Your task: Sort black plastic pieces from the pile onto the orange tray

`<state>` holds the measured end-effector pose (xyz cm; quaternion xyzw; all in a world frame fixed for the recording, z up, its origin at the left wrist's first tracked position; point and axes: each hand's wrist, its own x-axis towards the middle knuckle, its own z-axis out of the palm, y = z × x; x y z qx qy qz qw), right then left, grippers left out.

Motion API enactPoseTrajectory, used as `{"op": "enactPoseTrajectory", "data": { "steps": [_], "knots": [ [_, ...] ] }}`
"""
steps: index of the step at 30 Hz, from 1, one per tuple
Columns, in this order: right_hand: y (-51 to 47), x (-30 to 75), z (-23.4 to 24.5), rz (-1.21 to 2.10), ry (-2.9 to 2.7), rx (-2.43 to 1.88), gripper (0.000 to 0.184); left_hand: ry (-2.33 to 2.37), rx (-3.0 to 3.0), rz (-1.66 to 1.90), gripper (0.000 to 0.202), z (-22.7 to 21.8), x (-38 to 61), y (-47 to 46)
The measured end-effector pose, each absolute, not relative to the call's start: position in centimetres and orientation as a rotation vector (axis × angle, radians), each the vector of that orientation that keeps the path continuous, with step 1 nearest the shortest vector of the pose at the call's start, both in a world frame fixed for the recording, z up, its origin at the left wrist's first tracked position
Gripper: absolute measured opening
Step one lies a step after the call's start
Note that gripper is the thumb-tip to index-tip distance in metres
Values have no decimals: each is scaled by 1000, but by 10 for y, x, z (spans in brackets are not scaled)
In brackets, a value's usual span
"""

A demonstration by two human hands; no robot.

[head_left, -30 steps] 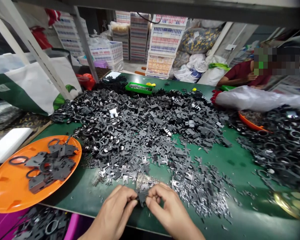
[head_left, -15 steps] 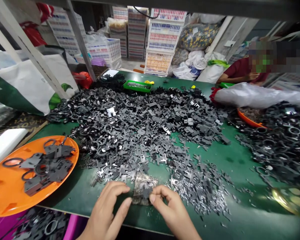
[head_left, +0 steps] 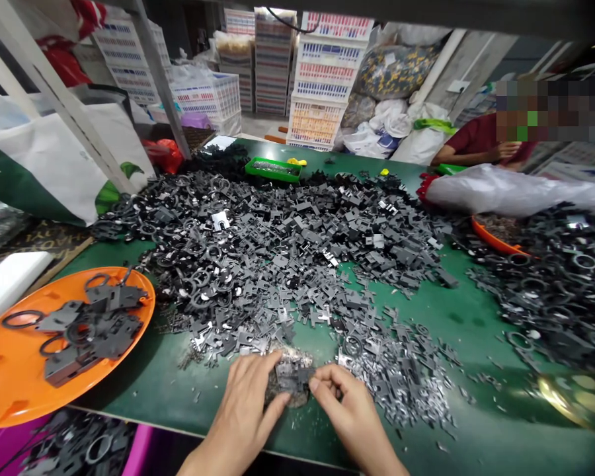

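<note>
My left hand (head_left: 250, 403) and my right hand (head_left: 344, 406) meet at the near edge of the green table (head_left: 456, 317). Between their fingertips is a small dark grey plastic part (head_left: 291, 378), held over a little heap of tiny silvery pieces (head_left: 290, 360). My right thumb and forefinger pinch the part. My left fingers curl against its other side. Just beyond spreads a big pile of dark grey flat plastic parts and rings (head_left: 287, 251).
An orange tray (head_left: 10, 377) with several dark parts sits at the left. A green tray (head_left: 272, 170) stands at the far side. Another heap of dark parts (head_left: 560, 284) lies right. A person in a red shirt (head_left: 476, 142) sits at the far right, behind a clear plastic bag (head_left: 515, 192).
Both hands shifted slightly right and forward onto the heap of silvery pieces. My left hand closed in on the part again after drawing a little apart.
</note>
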<state>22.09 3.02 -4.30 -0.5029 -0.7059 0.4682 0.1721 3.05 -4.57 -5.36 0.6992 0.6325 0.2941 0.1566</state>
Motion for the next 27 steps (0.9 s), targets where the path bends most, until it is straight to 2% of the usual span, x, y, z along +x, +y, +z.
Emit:
{"op": "enactPoseTrajectory", "data": {
  "steps": [9,20,27],
  "knots": [
    [45,202,-12,1090,-2459,-1391,16,1822,1961,937,49,-59,33,-44],
    [48,207,-22,1294,-2254,-1412,17,1803,1934,1043,19,-61,33,-44],
    [47,203,-18,1171,-2381,-1400,16,1776,1980,961,8,-56,33,-42]
  ]
}}
